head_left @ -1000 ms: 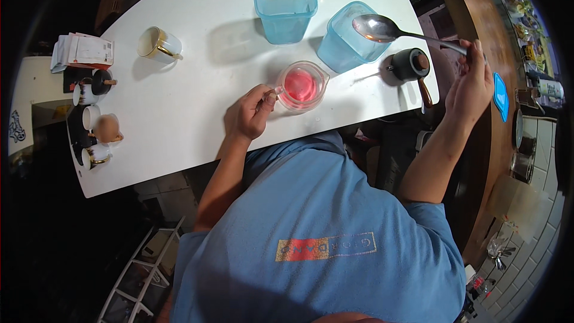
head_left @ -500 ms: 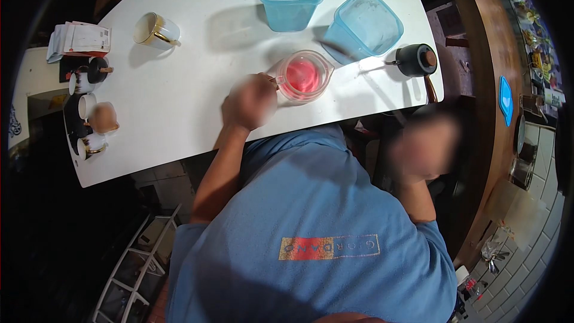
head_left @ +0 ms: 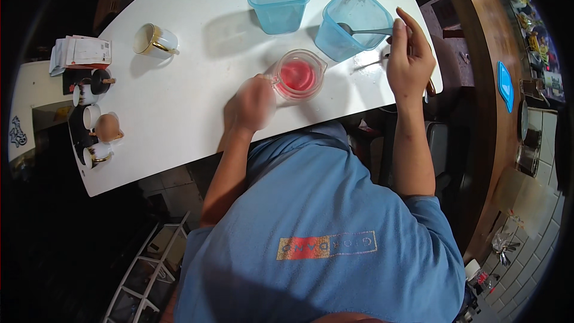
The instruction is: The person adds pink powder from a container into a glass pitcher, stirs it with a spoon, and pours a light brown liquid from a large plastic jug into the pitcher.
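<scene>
A clear glass jug [head_left: 324, 72] with red liquid inside stands near the front edge of the white table. My left hand [head_left: 256, 103] is closed around its handle, though the fingers are blurred. Raised over the table's right side, my right hand [head_left: 411, 63] pinches the end of a spoon [head_left: 369, 32] between thumb and fingers. The spoon's bowl points left, over the opening of a translucent blue container [head_left: 336, 45]. A second blue container [head_left: 278, 18] stands to its left, farther back. Mostly hidden behind my right hand is a dark pot, with its brown handle [head_left: 430, 88] showing.
A white mug with gold trim [head_left: 156, 42] stands at the back left. Several cups [head_left: 95, 152] and a stack of papers [head_left: 88, 52] line the left edge. A blue lid [head_left: 505, 87] lies on the wooden counter [head_left: 487, 143] at the right.
My right hand has come up from beyond the table's front right edge to above the right blue container, where it now holds the spoon. My left hand stays at the jug's handle.
</scene>
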Available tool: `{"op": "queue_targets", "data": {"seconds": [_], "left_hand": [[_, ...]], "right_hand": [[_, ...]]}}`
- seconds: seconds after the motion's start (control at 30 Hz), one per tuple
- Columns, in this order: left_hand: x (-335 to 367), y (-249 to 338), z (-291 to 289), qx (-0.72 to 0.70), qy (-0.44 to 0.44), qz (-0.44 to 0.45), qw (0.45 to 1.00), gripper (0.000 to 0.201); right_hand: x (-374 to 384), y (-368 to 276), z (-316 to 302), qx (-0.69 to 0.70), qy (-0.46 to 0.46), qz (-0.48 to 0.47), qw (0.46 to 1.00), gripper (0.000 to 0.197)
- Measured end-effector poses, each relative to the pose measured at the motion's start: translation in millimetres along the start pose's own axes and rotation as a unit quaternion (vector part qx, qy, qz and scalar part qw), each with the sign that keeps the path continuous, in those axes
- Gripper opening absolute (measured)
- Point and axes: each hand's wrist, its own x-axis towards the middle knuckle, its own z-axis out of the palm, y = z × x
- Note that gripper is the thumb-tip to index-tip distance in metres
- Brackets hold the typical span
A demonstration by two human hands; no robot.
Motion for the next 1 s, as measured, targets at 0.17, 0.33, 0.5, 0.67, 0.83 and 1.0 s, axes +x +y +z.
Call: {"op": "queue_targets", "data": {"seconds": [0.17,0.33,0.5,0.67,0.83,1.0], "left_hand": [[-0.1,12.0,0.1,-0.020,-0.020,-0.059,0.998,0.038],[3.6,19.3,5.4,-0.008,-0.039,-0.056,0.998,0.038],[6.9,17.0,13.7,-0.015,-0.049,-0.033,0.998,0.037],[11.3,16.4,14.7,0.025,-0.070,-0.077,0.994,0.039],[22.3,13.9,24.7,0.006,-0.064,-0.044,0.997,0.039],[27.7,11.8,33.3,-0.026,-0.069,-0.042,0.996,0.039]], "right_hand": [[3.1,-7.2,-0.8,-0.043,-0.048,0.022,0.998,0.031],[6.1,-4.1,-10.5,-0.049,-0.091,0.022,0.994,0.039],[-2.7,7.0,-43.4,-0.035,-0.013,0.065,0.997,0.035],[-26.9,2.1,-36.8,-0.066,-0.164,0.040,0.983,0.027],[-27.4,10.7,-22.2,-0.077,-0.144,0.003,0.987,0.019],[-22.7,34.4,-50.5,-0.241,0.033,-0.053,0.969,0.014]]}}
